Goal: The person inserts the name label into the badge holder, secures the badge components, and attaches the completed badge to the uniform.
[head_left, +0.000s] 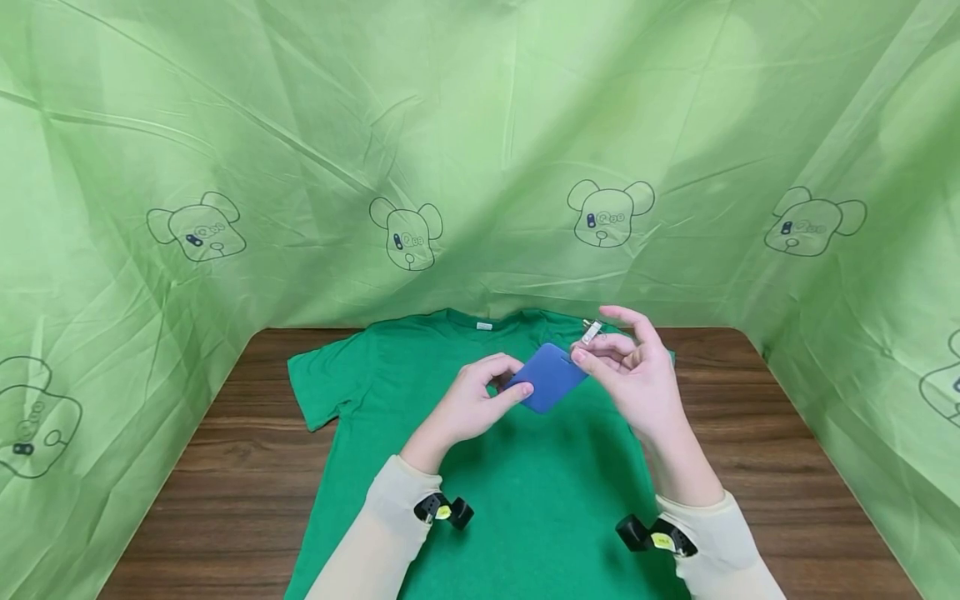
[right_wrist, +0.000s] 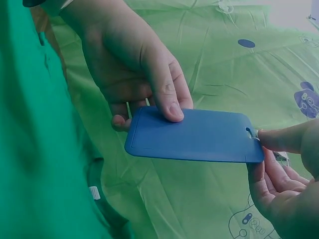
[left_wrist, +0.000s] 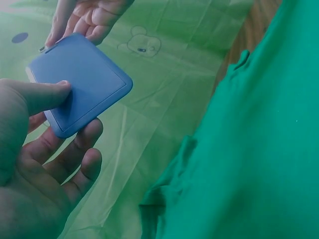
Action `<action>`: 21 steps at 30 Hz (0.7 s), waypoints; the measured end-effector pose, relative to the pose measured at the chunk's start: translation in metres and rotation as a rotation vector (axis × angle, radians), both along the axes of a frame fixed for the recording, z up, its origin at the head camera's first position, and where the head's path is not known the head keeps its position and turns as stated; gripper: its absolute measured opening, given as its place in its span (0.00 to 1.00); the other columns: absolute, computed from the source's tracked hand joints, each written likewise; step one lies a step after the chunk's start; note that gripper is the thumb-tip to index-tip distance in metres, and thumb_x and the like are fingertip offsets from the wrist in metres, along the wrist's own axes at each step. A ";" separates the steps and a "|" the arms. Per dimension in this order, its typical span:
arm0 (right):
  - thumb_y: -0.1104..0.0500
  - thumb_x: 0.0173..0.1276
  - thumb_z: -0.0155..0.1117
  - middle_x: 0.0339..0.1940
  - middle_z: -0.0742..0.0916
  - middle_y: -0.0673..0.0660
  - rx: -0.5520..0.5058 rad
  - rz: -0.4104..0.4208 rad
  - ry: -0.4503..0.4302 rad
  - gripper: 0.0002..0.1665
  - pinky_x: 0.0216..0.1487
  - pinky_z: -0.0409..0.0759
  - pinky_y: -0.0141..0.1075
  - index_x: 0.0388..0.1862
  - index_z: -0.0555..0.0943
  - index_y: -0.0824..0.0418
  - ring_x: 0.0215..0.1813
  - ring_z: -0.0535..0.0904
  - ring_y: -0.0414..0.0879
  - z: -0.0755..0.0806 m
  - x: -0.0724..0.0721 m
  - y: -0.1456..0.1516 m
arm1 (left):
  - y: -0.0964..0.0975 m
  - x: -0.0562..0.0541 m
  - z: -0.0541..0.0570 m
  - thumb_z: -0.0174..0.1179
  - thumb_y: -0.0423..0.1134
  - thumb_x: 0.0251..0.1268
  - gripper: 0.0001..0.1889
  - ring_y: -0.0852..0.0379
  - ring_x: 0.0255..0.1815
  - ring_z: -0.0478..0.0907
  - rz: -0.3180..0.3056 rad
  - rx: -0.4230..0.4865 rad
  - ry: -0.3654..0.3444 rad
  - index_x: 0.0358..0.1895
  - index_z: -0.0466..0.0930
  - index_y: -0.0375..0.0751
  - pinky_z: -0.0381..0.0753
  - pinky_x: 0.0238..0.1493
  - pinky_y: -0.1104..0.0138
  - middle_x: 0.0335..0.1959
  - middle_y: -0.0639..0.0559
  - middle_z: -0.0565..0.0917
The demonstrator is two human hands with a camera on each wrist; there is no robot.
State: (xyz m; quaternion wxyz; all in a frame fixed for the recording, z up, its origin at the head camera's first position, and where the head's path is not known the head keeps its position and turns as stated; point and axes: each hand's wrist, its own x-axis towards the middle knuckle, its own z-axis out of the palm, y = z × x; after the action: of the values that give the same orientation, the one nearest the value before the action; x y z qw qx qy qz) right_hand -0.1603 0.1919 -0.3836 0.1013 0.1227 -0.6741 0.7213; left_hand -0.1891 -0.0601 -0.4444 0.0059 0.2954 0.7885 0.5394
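Comprising one blue card holder, one small clip with a whitish strap, and one green T-shirt, as follows.

Card holder: raised above the T-shirt, between the two hands, tilted, with its slot facing the right hand. Probably lifted so that both ends can be reached, the left hand steadying the body while the slotted end is left free for the right.

Clip: beside the slotted end, at the right fingers; a thin loop shows at the slot, though whether it is fully threaded cannot be told.

T-shirt: spread out on the wooden counter, neckline and pale label at the far side, both items suspended over it. A green cloth printed with bear outlines stands around the counter.

Grip, left: narrow; thumb across the upper face of the holder, fingers bent beneath, the plate pinched near the end away from the slot.

Grip, right: nearly closed; thumb tip at the slot edge, other fingers curled below about the clip, one finger raised. Whether the holder's rim is pinched too cannot be told.
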 end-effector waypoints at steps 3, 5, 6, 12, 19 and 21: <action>0.72 0.71 0.76 0.42 0.94 0.53 0.031 -0.015 -0.003 0.35 0.54 0.89 0.33 0.74 0.77 0.61 0.47 0.92 0.46 0.000 -0.001 0.001 | 0.000 0.000 0.001 0.67 0.43 0.81 0.07 0.54 0.43 0.81 -0.003 -0.001 0.000 0.53 0.88 0.46 0.84 0.47 0.53 0.49 0.56 0.87; 0.71 0.71 0.77 0.42 0.94 0.53 0.056 -0.032 -0.005 0.32 0.54 0.89 0.33 0.72 0.80 0.64 0.47 0.92 0.46 0.000 -0.001 0.001 | 0.000 0.000 0.001 0.67 0.43 0.81 0.07 0.55 0.42 0.80 -0.006 -0.002 -0.003 0.53 0.88 0.46 0.83 0.46 0.53 0.49 0.56 0.87; 0.71 0.70 0.77 0.41 0.94 0.52 0.062 -0.041 -0.010 0.30 0.54 0.89 0.33 0.71 0.81 0.66 0.46 0.92 0.45 0.000 -0.001 0.001 | 0.000 0.000 0.001 0.67 0.43 0.81 0.07 0.54 0.42 0.80 -0.008 0.000 -0.004 0.53 0.88 0.46 0.83 0.46 0.53 0.49 0.56 0.88; 0.73 0.71 0.76 0.40 0.93 0.50 0.050 -0.056 -0.033 0.23 0.53 0.88 0.31 0.63 0.83 0.76 0.44 0.92 0.41 -0.002 -0.002 0.001 | 0.001 -0.001 -0.001 0.68 0.42 0.81 0.07 0.54 0.41 0.80 -0.019 0.007 -0.001 0.52 0.89 0.45 0.83 0.45 0.50 0.48 0.55 0.88; 0.72 0.70 0.77 0.40 0.93 0.53 0.048 -0.036 -0.022 0.23 0.53 0.89 0.33 0.61 0.83 0.75 0.45 0.92 0.44 -0.002 -0.001 0.003 | 0.000 -0.001 -0.002 0.68 0.42 0.81 0.07 0.55 0.40 0.80 -0.013 -0.003 0.002 0.52 0.89 0.46 0.83 0.44 0.55 0.47 0.56 0.88; 0.71 0.70 0.78 0.40 0.93 0.53 0.053 -0.033 -0.018 0.23 0.53 0.89 0.33 0.61 0.83 0.74 0.45 0.93 0.45 -0.002 -0.001 0.003 | 0.000 -0.001 -0.002 0.68 0.42 0.81 0.07 0.55 0.41 0.80 -0.012 -0.003 0.001 0.52 0.88 0.46 0.83 0.44 0.57 0.47 0.56 0.88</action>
State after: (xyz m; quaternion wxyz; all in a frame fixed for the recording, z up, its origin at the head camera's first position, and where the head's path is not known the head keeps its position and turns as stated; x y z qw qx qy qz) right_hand -0.1614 0.1949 -0.3857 0.1037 0.1079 -0.6957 0.7025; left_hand -0.1898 -0.0598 -0.4465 0.0092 0.3004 0.7875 0.5380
